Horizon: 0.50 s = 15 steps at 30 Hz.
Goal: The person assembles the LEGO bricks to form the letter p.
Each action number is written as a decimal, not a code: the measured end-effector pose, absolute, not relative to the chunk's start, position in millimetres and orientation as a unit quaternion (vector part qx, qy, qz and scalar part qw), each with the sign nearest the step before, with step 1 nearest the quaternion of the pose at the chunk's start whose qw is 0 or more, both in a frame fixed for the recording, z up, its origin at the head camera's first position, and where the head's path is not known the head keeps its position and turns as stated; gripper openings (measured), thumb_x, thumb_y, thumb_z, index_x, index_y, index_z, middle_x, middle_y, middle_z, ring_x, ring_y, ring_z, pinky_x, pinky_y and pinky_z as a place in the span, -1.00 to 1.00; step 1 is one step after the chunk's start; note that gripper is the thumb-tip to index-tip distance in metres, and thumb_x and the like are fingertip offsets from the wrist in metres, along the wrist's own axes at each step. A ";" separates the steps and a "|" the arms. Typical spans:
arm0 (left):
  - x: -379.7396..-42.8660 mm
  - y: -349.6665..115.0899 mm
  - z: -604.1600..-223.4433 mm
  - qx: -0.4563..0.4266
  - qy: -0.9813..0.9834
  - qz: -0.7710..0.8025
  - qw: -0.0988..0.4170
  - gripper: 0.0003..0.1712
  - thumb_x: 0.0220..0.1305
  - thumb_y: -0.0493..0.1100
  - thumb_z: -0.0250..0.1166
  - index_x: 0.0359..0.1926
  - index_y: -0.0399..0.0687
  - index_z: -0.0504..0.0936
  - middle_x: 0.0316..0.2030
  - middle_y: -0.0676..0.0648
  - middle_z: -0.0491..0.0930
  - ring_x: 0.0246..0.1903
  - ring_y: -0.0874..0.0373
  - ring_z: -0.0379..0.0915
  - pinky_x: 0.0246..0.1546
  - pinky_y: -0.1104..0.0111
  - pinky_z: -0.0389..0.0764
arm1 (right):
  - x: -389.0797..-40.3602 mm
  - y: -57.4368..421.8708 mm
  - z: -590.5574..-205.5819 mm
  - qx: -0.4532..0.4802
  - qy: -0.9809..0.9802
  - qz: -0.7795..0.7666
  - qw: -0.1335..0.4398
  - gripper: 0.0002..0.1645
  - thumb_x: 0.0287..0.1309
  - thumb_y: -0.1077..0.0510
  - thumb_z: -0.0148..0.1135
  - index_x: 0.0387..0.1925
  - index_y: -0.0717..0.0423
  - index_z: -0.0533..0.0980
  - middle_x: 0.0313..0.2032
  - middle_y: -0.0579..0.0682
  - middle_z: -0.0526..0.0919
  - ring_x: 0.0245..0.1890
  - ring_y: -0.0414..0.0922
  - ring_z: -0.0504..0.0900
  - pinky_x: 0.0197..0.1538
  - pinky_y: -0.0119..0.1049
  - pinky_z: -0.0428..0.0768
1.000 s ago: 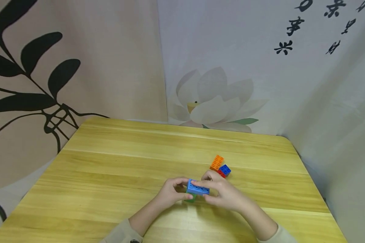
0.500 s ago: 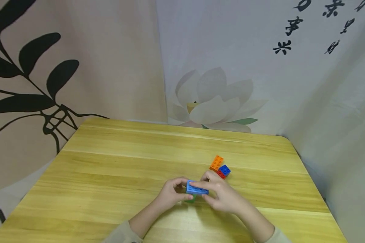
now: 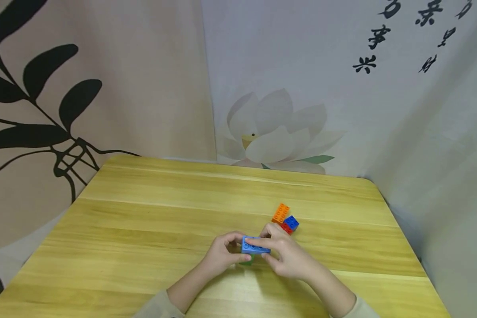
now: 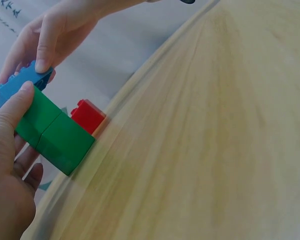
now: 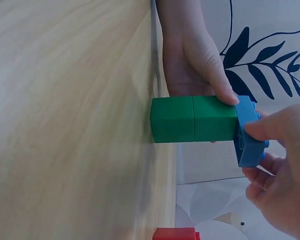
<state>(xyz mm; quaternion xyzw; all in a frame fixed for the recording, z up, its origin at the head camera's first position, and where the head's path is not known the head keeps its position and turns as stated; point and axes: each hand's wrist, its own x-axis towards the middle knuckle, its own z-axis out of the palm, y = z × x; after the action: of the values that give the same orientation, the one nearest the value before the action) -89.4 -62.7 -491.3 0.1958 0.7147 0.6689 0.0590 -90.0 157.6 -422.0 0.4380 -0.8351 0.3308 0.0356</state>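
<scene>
Two green bricks form an upright stack, the lower one (image 5: 172, 120) standing on the table and the upper one (image 5: 215, 120) pressed flush on it. Across the top lies a longer light-blue brick (image 3: 255, 250) with studs up, its right end overhanging the stack. My left hand (image 3: 222, 254) grips the stack near its top, thumb on the upper green brick just under the blue one. From the right, my right hand (image 3: 288, 254) pinches the blue brick, forefinger along its studs and thumb at its near side. In the head view the blue brick hides most of the green stack.
Just beyond the right hand stand an orange brick (image 3: 281, 213), a dark-blue brick (image 3: 292, 222) and a red brick (image 3: 287, 228), close together. The wooden table (image 3: 151, 212) ends at a printed curtain (image 3: 155, 79) behind.
The head view has shifted slightly. My right thumb and forefinger have slid a little left along the blue brick; the left hand keeps its grip on the green stack.
</scene>
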 end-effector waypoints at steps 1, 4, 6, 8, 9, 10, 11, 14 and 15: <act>-89.5 -63.0 -491.7 0.197 0.716 0.667 0.057 -0.61 -0.03 -0.22 0.52 -0.12 -0.12 0.65 -0.21 0.00 0.65 -0.22 0.09 0.52 -0.15 0.23 0.54 | -89.9 157.3 -422.2 0.437 -0.837 0.329 0.036 -0.28 -0.06 0.43 0.38 0.17 -0.10 0.53 -0.24 -0.24 0.34 -0.23 -0.25 0.32 -0.28 -0.44 0.41; -89.5 -63.7 -491.8 0.198 0.720 0.663 0.054 -0.61 -0.03 -0.20 0.52 -0.13 -0.11 0.65 -0.22 0.00 0.65 -0.22 0.08 0.51 -0.15 0.24 0.53 | -89.1 156.1 -422.4 0.432 -0.841 0.323 0.036 -0.28 -0.05 0.41 0.38 0.18 -0.11 0.53 -0.23 -0.24 0.34 -0.22 -0.25 0.32 -0.27 -0.44 0.42; -89.1 -64.1 -491.3 0.195 0.722 0.661 0.055 -0.61 -0.04 -0.19 0.53 -0.13 -0.09 0.65 -0.23 0.01 0.65 -0.23 0.08 0.50 -0.17 0.25 0.52 | -88.6 155.4 -422.6 0.429 -0.844 0.318 0.038 -0.29 -0.03 0.40 0.37 0.18 -0.13 0.53 -0.21 -0.23 0.35 -0.21 -0.25 0.32 -0.27 -0.43 0.43; -88.7 -64.1 -490.5 0.191 0.725 0.660 0.058 -0.60 -0.05 -0.19 0.53 -0.13 -0.06 0.65 -0.24 0.02 0.65 -0.23 0.07 0.48 -0.17 0.25 0.52 | -88.3 155.0 -422.7 0.427 -0.847 0.314 0.041 -0.30 -0.03 0.39 0.37 0.18 -0.13 0.52 -0.20 -0.23 0.36 -0.20 -0.24 0.33 -0.26 -0.43 0.43; -88.6 -63.9 -490.3 0.191 0.725 0.659 0.060 -0.60 -0.05 -0.19 0.53 -0.13 -0.05 0.65 -0.24 0.03 0.64 -0.24 0.07 0.48 -0.18 0.25 0.52 | -88.3 155.1 -422.8 0.426 -0.848 0.311 0.044 -0.31 -0.02 0.38 0.37 0.18 -0.14 0.52 -0.19 -0.22 0.37 -0.20 -0.24 0.33 -0.25 -0.42 0.44; -88.6 -63.6 -490.0 0.190 0.725 0.660 0.062 -0.60 -0.05 -0.18 0.53 -0.12 -0.05 0.64 -0.24 0.04 0.64 -0.23 0.07 0.48 -0.18 0.25 0.52 | -88.2 155.5 -423.0 0.426 -0.849 0.309 0.046 -0.31 -0.02 0.37 0.37 0.18 -0.14 0.53 -0.19 -0.22 0.38 -0.19 -0.24 0.33 -0.25 -0.41 0.44; -88.7 -63.3 -489.8 0.190 0.725 0.659 0.063 -0.60 -0.04 -0.18 0.53 -0.12 -0.04 0.64 -0.25 0.04 0.64 -0.24 0.08 0.48 -0.18 0.26 0.52 | -88.2 155.9 -423.3 0.425 -0.850 0.306 0.049 -0.31 -0.01 0.37 0.37 0.18 -0.14 0.53 -0.18 -0.22 0.38 -0.18 -0.24 0.33 -0.24 -0.40 0.44; -89.4 -61.9 -489.7 0.194 0.723 0.660 0.062 -0.60 -0.03 -0.18 0.52 -0.12 -0.05 0.64 -0.24 0.03 0.64 -0.25 0.09 0.49 -0.20 0.29 0.54 | -87.9 157.9 -424.7 0.419 -0.853 0.307 0.050 -0.32 0.00 0.37 0.36 0.18 -0.14 0.52 -0.12 -0.20 0.41 -0.13 -0.21 0.34 -0.20 -0.36 0.46; -89.8 -61.5 -489.8 0.195 0.722 0.661 0.062 -0.60 -0.04 -0.19 0.52 -0.11 -0.06 0.64 -0.24 0.02 0.64 -0.25 0.10 0.49 -0.21 0.30 0.54 | -87.8 158.5 -425.3 0.416 -0.854 0.309 0.049 -0.33 0.01 0.36 0.36 0.18 -0.14 0.52 -0.10 -0.20 0.42 -0.11 -0.20 0.35 -0.18 -0.35 0.47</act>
<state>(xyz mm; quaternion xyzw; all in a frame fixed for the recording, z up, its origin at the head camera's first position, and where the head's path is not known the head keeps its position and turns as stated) -89.8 -61.5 -489.8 0.1951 0.7215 0.6615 0.0615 -87.8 158.5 -425.3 0.4157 -0.8538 0.3095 0.0488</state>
